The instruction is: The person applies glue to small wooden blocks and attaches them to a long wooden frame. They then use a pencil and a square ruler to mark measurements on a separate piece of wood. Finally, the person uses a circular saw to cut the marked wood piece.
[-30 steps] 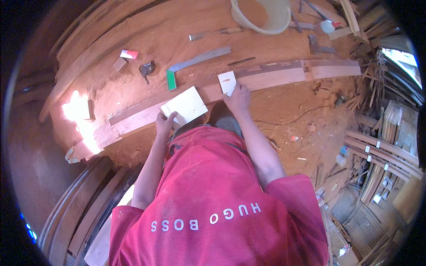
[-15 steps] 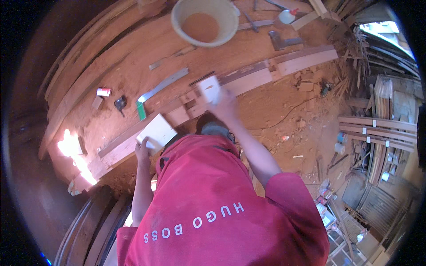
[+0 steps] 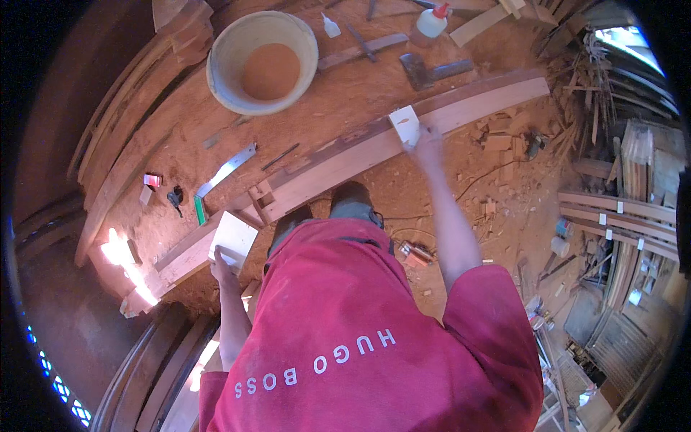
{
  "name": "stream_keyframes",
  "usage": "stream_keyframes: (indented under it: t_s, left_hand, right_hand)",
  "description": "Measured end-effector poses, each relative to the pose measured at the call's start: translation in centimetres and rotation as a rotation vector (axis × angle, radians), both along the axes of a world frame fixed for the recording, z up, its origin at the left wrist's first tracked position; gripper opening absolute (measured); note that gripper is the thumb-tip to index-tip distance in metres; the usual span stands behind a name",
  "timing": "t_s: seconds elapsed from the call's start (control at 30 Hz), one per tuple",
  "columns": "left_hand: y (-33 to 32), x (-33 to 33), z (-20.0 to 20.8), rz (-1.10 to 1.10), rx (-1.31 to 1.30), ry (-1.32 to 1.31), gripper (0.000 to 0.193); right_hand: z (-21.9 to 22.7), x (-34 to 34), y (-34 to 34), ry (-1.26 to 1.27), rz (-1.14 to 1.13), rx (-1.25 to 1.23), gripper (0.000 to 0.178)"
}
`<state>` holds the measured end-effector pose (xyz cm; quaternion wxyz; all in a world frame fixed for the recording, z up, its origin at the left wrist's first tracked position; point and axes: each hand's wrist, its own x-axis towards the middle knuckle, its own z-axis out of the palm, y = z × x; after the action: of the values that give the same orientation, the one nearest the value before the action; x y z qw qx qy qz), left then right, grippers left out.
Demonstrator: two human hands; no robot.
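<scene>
A long wooden beam lies slantwise in front of my legs, with a square notch cut in it. My left hand is closed on the near edge of a white rectangular board, which overlaps the beam left of the notch. Farther right, my right hand grips a smaller white board with a dark oval mark or slot, over the beam. Whether either board touches the beam, I cannot tell. The fingers of my right hand are partly blurred.
Beyond the beam are a large bucket with reddish-brown contents, a hammer-like tool, a red-capped bottle and a green-handled try square. Offcuts and a cable lie at the right. Stacked planks stand at the lower left.
My right hand has carried the smaller white board rightward along the beam, over where a second notch showed. The left hand keeps its board. The whole view has shifted.
</scene>
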<state>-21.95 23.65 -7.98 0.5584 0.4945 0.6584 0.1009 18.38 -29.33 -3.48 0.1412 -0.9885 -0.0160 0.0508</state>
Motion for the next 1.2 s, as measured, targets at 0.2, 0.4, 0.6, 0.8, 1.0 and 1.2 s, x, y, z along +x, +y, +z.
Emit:
stream_keyframes:
  t_s: [0.2, 0.4, 0.6, 0.8, 1.0, 1.2]
  left_hand:
    - [-2.6, 0.5, -0.2, 0.098, -0.111, 0.086, 0.069]
    - [-3.8, 1.4, 0.2, 0.156, -0.125, 0.076, 0.072]
    - [-2.7, 0.2, 0.3, 0.123, -0.123, 0.017, 0.069]
    - [-5.2, 2.8, 2.4, 0.198, -0.152, 0.076, 0.069]
    - [-4.9, 2.0, 2.5, 0.202, -0.151, 0.124, 0.071]
    - [-4.4, 2.4, 1.8, 0.169, -0.141, 0.129, 0.075]
  right_hand:
    - [1.6, 0.1, 0.3, 0.073, -0.01, 0.026, 0.068]
    - [2.0, 0.5, 0.1, 0.12, 0.028, -0.035, 0.064]
    - [2.0, 0.6, 1.0, 0.087, 0.02, -0.012, 0.061]
    - [1.2, 0.4, 0.3, -0.029, 0.035, 0.042, 0.062]
    - [2.2, 0.9, 0.5, 0.147, -0.025, 0.075, 0.063]
    - [-0.3, 0.6, -0.4, -0.012, -0.032, 0.068, 0.066]
